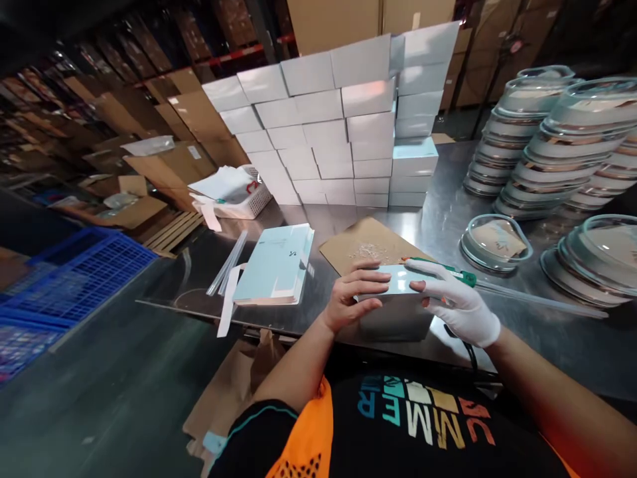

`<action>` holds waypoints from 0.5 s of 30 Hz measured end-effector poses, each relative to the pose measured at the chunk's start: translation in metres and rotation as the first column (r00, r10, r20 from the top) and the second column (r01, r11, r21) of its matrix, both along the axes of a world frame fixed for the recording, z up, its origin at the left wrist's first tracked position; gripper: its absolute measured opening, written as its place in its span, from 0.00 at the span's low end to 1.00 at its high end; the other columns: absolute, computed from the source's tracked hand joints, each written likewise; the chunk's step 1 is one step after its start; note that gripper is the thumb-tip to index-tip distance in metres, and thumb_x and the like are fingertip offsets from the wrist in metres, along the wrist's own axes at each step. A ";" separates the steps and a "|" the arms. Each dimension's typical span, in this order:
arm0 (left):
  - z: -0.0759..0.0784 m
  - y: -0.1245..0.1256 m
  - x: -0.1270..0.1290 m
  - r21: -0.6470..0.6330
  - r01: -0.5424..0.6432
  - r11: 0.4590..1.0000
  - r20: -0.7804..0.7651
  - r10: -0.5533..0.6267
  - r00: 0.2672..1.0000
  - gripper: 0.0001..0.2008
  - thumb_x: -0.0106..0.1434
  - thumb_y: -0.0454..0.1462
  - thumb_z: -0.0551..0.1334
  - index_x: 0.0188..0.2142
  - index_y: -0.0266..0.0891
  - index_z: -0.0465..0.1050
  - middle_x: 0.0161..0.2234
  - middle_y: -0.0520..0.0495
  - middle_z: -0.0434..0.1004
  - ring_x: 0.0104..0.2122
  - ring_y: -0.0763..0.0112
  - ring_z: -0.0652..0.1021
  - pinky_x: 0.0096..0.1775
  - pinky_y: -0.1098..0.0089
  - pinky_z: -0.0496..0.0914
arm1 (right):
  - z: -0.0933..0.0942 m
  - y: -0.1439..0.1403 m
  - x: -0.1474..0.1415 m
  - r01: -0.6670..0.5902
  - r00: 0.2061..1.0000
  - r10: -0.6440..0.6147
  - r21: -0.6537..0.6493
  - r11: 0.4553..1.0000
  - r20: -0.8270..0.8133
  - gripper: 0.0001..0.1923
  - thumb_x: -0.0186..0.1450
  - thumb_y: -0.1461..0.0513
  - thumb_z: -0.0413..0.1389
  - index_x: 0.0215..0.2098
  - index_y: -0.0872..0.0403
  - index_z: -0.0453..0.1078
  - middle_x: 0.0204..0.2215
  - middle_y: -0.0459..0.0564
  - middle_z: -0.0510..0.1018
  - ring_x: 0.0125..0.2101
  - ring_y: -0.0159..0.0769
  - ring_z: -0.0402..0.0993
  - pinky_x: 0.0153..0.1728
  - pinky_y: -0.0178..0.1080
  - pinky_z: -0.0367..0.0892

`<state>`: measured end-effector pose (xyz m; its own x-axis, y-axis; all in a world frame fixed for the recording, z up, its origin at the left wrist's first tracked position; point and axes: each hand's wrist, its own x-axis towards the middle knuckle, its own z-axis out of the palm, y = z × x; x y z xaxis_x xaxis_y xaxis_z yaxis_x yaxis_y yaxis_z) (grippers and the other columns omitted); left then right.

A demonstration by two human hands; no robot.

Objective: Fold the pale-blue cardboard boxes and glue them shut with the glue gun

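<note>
My bare left hand and my right hand, in a white fingertip-less glove, grip opposite ends of a small pale-blue glossy box. Fingers of both hands lie over its top edges, with the thumbs on the near side. The box is close to the table's front edge; whether it touches the steel is unclear. Just beyond it lies a brown cardboard sheet with small white scraps on it. A green-handled tool sits behind my right hand, its tip partly hidden.
A wall of stacked white boxes stands at the back of the steel table. Left are a pale-blue flat box, clear strips and a white basket. Stacks of glass-lidded oval dishes occupy the right.
</note>
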<state>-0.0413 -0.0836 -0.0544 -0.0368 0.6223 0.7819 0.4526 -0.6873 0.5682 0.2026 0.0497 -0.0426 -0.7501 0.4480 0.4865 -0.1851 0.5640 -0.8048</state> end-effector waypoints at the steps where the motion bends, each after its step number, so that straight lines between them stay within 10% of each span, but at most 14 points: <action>1: 0.002 -0.001 0.000 0.032 0.012 0.999 -0.006 -0.012 1.000 0.10 0.73 0.46 0.69 0.49 0.47 0.86 0.48 0.40 0.90 0.60 0.53 0.83 0.61 0.45 0.76 | 0.002 0.000 0.000 -0.011 1.000 0.012 0.025 1.000 -0.018 0.12 0.74 0.56 0.64 0.54 0.39 0.84 0.66 0.52 0.78 0.68 0.50 0.72 0.71 0.58 0.66; 6: 0.002 -0.004 0.004 0.057 0.012 0.998 -0.049 -0.009 0.999 0.11 0.73 0.42 0.69 0.53 0.48 0.86 0.48 0.41 0.90 0.56 0.54 0.85 0.57 0.49 0.80 | -0.014 0.001 0.004 0.025 0.999 -0.022 0.067 0.997 -0.035 0.17 0.72 0.57 0.65 0.58 0.40 0.82 0.68 0.54 0.76 0.69 0.52 0.72 0.71 0.61 0.65; 11: -0.020 -0.004 -0.010 -0.119 -0.172 0.978 0.097 0.183 0.978 0.29 0.70 0.58 0.68 0.61 0.44 0.80 0.60 0.32 0.83 0.66 0.45 0.78 0.65 0.45 0.73 | -0.052 -0.009 0.004 0.345 0.929 -0.311 -0.163 0.924 0.202 0.51 0.51 0.52 0.75 0.71 0.51 0.68 0.67 0.67 0.74 0.64 0.67 0.75 0.64 0.65 0.72; 15: -0.030 -0.014 -0.071 -0.337 -0.525 0.782 0.145 0.594 0.791 0.42 0.68 0.65 0.62 0.68 0.40 0.70 0.71 0.29 0.71 0.70 0.42 0.73 0.69 0.45 0.68 | -0.037 0.012 -0.007 0.415 0.910 -0.367 -0.428 0.803 0.195 0.38 0.53 0.51 0.72 0.58 0.49 0.69 0.47 0.58 0.84 0.47 0.58 0.84 0.50 0.57 0.81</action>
<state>-0.1125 -0.0973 -0.0840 -0.6011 0.6135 0.5121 0.5404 -0.1600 0.8260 0.1956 0.0619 -0.0799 -0.4959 0.8636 0.0913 0.0654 0.1420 -0.9877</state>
